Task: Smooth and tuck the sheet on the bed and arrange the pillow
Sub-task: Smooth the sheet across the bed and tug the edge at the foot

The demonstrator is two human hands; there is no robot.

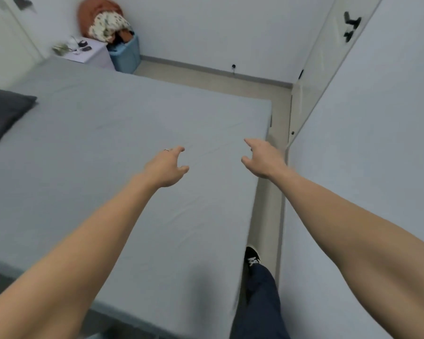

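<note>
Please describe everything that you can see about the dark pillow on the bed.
The pillow is dark grey, looks like soft woven fabric, and lies flat on the light grey sheet at the left edge of the picture. Only part of it shows; the rest is cut off by the frame. One pointed corner faces the middle of the bed. Its surface looks slightly creased. Neither hand touches it; only the sheet beneath does.

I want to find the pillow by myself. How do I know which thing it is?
Look at the big bed with the grey sheet. Follow it to its far left side, away from both hands. The pillow lies flat on the sheet there, and it is the only dark charcoal thing on the pale bed.
</note>
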